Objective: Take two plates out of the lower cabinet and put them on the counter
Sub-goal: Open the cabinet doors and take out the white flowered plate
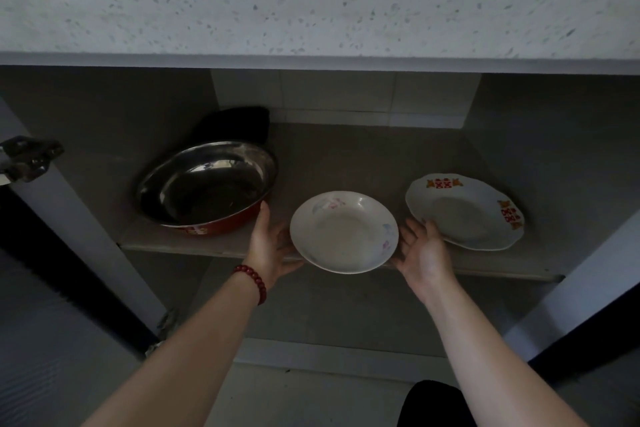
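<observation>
A white deep plate with faint flower marks [344,232] sits at the front edge of the lower cabinet's shelf [166,246]. To its right lies a scalloped white plate with red and gold marks [465,213]. My left hand [268,248] is spread at the deep plate's left rim, thumb up, fingertips reaching under the rim. My right hand [420,250] is spread, palm up, between the two plates. Its fingertips touch the scalloped plate's near edge. The speckled counter [311,17] runs across above the cabinet.
A steel basin with a red outside [207,189] stands on the shelf's left, close to my left thumb, with a dark object [239,123] behind it. An open door hinge [29,158] juts at the left. Cabinet side walls close in both sides.
</observation>
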`<state>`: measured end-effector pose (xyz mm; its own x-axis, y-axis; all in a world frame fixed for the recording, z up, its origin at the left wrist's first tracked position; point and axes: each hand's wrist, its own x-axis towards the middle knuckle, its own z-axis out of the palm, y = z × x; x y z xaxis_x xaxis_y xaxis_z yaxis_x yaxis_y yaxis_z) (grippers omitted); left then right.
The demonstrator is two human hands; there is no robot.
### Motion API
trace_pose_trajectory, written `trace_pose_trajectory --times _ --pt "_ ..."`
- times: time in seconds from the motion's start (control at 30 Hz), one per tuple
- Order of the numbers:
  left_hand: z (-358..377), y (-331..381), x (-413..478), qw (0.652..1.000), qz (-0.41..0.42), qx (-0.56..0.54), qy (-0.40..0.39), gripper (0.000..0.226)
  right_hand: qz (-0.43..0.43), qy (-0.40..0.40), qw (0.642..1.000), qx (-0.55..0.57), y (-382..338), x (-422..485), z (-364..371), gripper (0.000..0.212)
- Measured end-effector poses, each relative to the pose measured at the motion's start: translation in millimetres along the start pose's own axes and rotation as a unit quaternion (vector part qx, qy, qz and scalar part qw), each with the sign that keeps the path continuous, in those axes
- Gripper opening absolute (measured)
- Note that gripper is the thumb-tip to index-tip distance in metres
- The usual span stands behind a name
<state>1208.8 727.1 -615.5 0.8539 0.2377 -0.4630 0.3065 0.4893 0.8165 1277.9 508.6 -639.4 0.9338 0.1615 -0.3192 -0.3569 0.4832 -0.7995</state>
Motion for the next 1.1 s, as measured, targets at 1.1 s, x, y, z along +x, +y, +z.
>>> trace_pose_trajectory --times 1.1 --pt "82 153 -323 0.961 -0.218 -0.065 0.156 0.074 0.166 0.09 0.975 -0.116 -190 -291 93 0.057"
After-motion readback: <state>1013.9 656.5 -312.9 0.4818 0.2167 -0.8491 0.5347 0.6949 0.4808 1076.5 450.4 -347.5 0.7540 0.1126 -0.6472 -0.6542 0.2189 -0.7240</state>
